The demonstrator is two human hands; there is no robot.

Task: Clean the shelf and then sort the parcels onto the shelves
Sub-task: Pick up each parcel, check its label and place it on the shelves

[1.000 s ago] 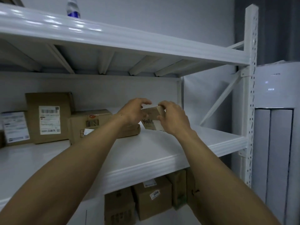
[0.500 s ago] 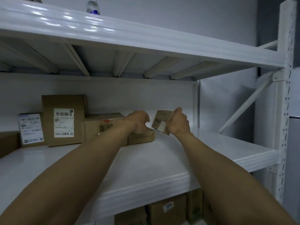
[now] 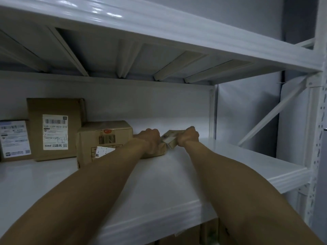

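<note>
Both my arms reach deep over the white middle shelf [image 3: 221, 167]. My right hand [image 3: 188, 137] grips a small brown parcel [image 3: 169, 141] with a white label, tilted, low near the shelf surface at the back. My left hand [image 3: 150, 141] is closed and rests on a flat brown parcel [image 3: 161, 151] lying beside a bigger carton [image 3: 104, 138]. Further left a tall labelled box [image 3: 54, 128] stands upright, and a white-labelled parcel [image 3: 15, 138] stands at the left edge.
The upper shelf [image 3: 177, 29] with its ribs hangs close overhead. A white perforated upright [image 3: 316, 138] and a diagonal brace [image 3: 270, 112] close the right end. Cardboard boxes [image 3: 185, 236] sit on the level below.
Both hands have pushed further back into the shelf. The small parcel has come down from chest height to near the shelf surface, and my left hand has shifted off it onto the flat parcel.
</note>
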